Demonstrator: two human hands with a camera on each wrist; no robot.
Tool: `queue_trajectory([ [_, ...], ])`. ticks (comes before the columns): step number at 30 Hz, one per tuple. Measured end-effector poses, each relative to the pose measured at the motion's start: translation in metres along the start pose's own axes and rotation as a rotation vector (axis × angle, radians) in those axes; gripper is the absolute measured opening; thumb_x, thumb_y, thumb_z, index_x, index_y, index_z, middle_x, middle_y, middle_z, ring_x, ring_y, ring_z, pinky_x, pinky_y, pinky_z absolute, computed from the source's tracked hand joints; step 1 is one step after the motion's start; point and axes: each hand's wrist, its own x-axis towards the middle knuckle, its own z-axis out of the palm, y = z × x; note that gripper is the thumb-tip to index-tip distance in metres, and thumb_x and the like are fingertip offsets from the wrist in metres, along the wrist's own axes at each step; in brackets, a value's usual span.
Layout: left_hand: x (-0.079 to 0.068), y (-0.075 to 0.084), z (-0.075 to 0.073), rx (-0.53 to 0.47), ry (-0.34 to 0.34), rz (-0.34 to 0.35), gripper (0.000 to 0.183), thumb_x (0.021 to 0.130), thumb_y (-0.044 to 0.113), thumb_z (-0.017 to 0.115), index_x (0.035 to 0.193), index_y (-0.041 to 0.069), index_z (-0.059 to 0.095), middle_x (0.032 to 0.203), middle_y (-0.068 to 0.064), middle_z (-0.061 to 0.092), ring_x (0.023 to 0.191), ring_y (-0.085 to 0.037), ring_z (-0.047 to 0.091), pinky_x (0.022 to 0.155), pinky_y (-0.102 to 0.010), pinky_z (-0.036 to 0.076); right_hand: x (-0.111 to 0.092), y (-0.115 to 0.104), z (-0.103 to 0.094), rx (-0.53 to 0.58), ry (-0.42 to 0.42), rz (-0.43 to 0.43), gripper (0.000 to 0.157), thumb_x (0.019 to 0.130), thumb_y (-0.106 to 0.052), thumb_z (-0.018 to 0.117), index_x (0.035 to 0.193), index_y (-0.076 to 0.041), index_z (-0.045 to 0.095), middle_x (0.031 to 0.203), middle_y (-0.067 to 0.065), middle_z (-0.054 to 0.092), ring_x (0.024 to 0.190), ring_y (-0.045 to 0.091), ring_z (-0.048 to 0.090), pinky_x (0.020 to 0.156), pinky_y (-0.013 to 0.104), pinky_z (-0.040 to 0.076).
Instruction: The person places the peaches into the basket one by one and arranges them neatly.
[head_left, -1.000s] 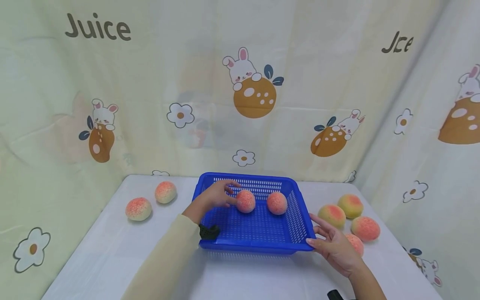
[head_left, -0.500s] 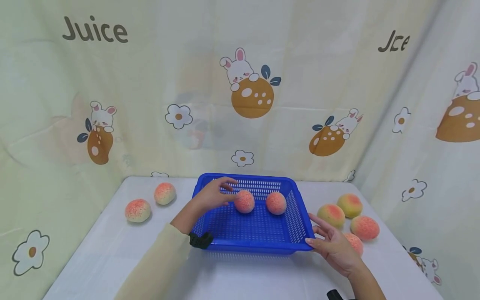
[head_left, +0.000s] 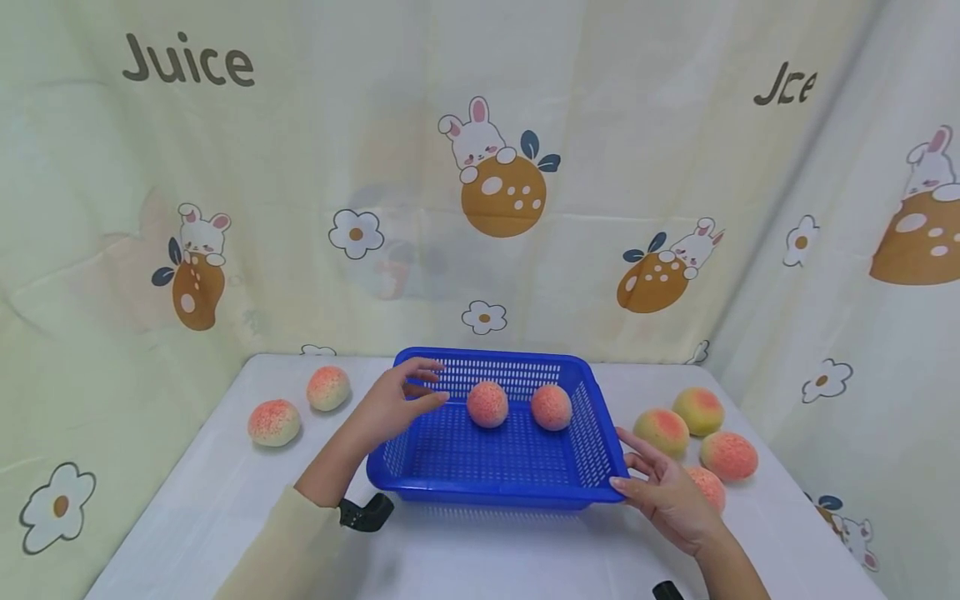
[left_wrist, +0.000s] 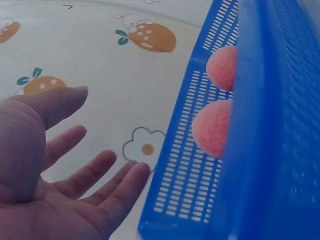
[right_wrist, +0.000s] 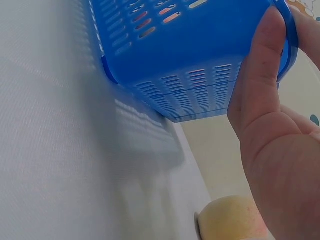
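Observation:
A blue plastic basket (head_left: 495, 493) with perforated walls stands on the table, its near side tilted up slightly. Inside lie two pinkish peaches, a left one (head_left: 487, 405) and a right one (head_left: 551, 407). My right hand (head_left: 670, 498) grips the basket's right front corner; in the right wrist view the thumb (right_wrist: 270, 45) presses over the rim. My left hand (head_left: 396, 400) hovers over the basket's left side, holding nothing. Its fingers (left_wrist: 95, 172) spread loosely beside the basket wall in the left wrist view.
Two peaches, one nearer (head_left: 274, 423) and one farther (head_left: 327, 388), lie on the white table (head_left: 202, 517) to the left. Several more peaches (head_left: 729, 456) sit at the right, close to my right hand. A patterned curtain (head_left: 360, 300) hangs behind the table.
My left hand has drawn back leftward from the left peach in the basket, letting go of it. My right hand stays at the basket's corner, and the basket has not moved.

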Motion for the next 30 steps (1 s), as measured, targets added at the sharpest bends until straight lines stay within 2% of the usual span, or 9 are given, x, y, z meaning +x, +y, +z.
queue_trajectory([
  [8, -0.02, -0.011, -0.016, 0.039, 0.095, -0.005, 0.046, 0.098, 0.029, 0.07, 0.14, 0.021, 0.056, 0.14, -0.011, 0.061, 0.129, -0.033, 0.061, 0.101, -0.053, 0.056, 0.0, 0.001, 0.0, -0.005, 0.009, -0.001, 0.084, 0.098, 0.001, 0.064, 0.164, -0.009, 0.013, 0.112, 0.001, 0.063, 0.097, 0.012, 0.072, 0.092, 0.033, 0.061],
  [14, -0.033, -0.022, -0.022, 0.048, 0.164, 0.014, 0.043, 0.1, 0.026, 0.067, 0.139, 0.014, 0.056, 0.137, -0.015, 0.062, 0.129, -0.034, 0.061, 0.107, -0.052, 0.052, 0.0, 0.0, 0.001, -0.011, 0.017, 0.001, 0.084, 0.098, 0.0, 0.064, 0.164, -0.009, 0.014, 0.111, 0.001, 0.063, 0.097, 0.012, 0.072, 0.092, 0.032, 0.061],
  [21, -0.047, -0.041, -0.024, 0.101, 0.269, -0.047, 0.042, 0.101, 0.028, 0.066, 0.139, 0.014, 0.057, 0.137, -0.011, 0.062, 0.129, -0.033, 0.061, 0.106, -0.05, 0.053, -0.001, 0.0, 0.004, -0.018, 0.036, 0.026, 0.083, 0.098, -0.002, 0.065, 0.164, -0.012, 0.015, 0.113, 0.001, 0.063, 0.1, 0.014, 0.071, 0.093, 0.033, 0.06],
  [30, -0.057, -0.067, -0.043, 0.143, 0.394, -0.029, 0.04, 0.102, 0.021, 0.065, 0.138, 0.007, 0.057, 0.137, -0.017, 0.062, 0.125, -0.035, 0.062, 0.104, -0.051, 0.054, 0.0, 0.001, 0.003, -0.019, 0.036, 0.016, 0.082, 0.099, -0.003, 0.064, 0.164, -0.013, 0.016, 0.112, 0.0, 0.062, 0.1, 0.013, 0.071, 0.094, 0.032, 0.06],
])
